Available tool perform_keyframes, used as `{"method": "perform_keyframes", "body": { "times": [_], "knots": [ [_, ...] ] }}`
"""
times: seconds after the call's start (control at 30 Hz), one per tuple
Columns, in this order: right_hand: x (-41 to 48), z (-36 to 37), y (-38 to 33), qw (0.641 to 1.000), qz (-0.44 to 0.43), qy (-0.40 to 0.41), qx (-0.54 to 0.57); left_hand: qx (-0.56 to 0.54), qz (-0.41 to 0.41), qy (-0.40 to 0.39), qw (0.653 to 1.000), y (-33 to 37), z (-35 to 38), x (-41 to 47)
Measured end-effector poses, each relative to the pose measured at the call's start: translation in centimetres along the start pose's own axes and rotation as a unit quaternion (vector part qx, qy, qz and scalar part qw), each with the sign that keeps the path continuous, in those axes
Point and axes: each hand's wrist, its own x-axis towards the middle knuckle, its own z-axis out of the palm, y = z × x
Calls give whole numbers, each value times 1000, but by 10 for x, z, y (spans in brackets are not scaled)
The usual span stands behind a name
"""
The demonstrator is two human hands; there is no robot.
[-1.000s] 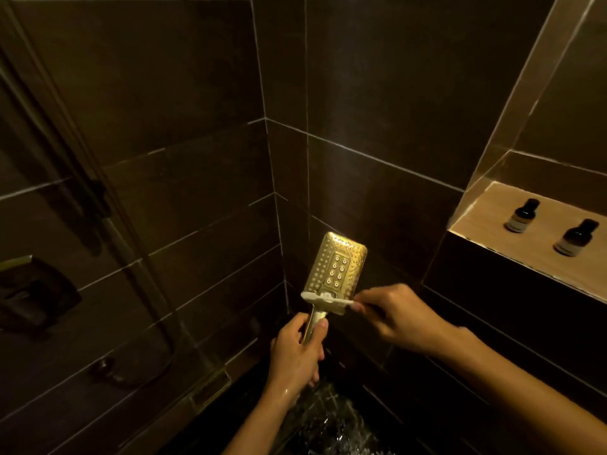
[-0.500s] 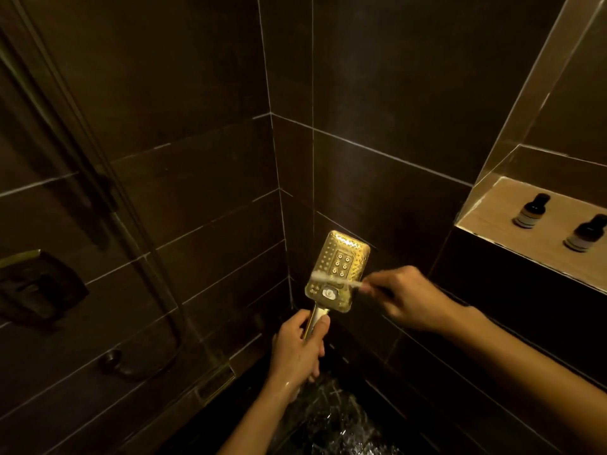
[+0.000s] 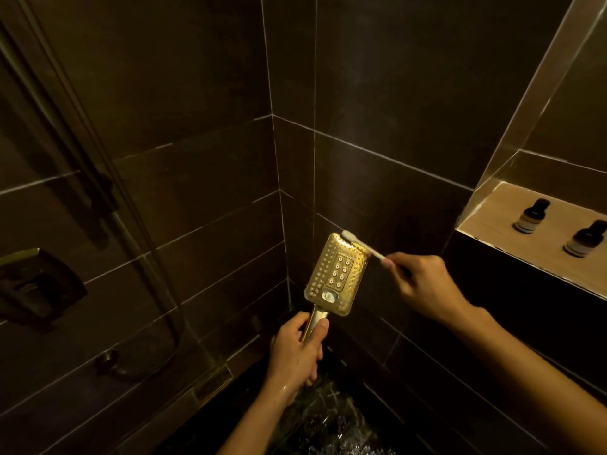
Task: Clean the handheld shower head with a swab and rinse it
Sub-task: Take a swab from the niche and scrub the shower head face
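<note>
The swabbing step is going on: the left hand [image 3: 297,349] is gripping the handle of the gold rectangular metal shower head [image 3: 338,274], upright near the dark tiled wall corner [image 3: 279,178], while the right hand [image 3: 423,287] is pinching a thin white swab [image 3: 363,246] against its top edge, with rinsing likely coming next.

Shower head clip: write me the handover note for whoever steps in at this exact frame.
Left hand grips the gold shower head by its handle, nozzle face towards the camera.
Right hand pinches the swab, tip on the head's top edge.
Done: swabbing is under way; how much is covered cannot be told.
Left: finish the nozzles, then rinse.
The floor below is wet.
</note>
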Motion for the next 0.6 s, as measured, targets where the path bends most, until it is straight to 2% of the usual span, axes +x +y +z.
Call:
{"method": "perform_keyframes", "body": {
  "times": [0.1,0.13,0.17,0.27,0.3,0.33,0.4,0.43,0.47,0.53,0.57,0.6],
  "knots": [
    [-13,5,-21,978,-96,-183,28,-2,-5,2,1000,-1,-2,0],
    [-17,8,-24,969,-116,-217,28,-2,-6,2,1000,-1,-3,0],
    [-16,8,-22,972,-115,-206,24,-2,-6,2,1000,-1,-4,0],
    [-3,2,-6,999,-12,-44,16,-3,2,5,1000,-1,-3,-1],
    [-2,1,-5,999,-5,-35,16,-6,4,4,1000,-1,-2,-2],
    [-2,2,-9,997,-32,-63,21,-9,6,2,1000,-1,-1,-2],
    [-9,10,-24,978,-118,-171,26,-8,7,3,1000,-1,1,-3],
    [-11,12,-28,972,-137,-191,22,-7,5,5,1000,-1,2,-3],
    [-10,12,-25,978,-118,-173,19,-7,2,5,1000,0,2,-3],
    [-1,8,-11,997,-31,-69,32,-4,-6,1,1000,0,1,-3],
    [0,6,-8,998,-13,-50,36,-5,-11,-1,1000,0,1,-3],
    [-1,6,-10,996,-28,-71,39,-7,-13,-2,1000,-1,1,-4]
  ]
}}
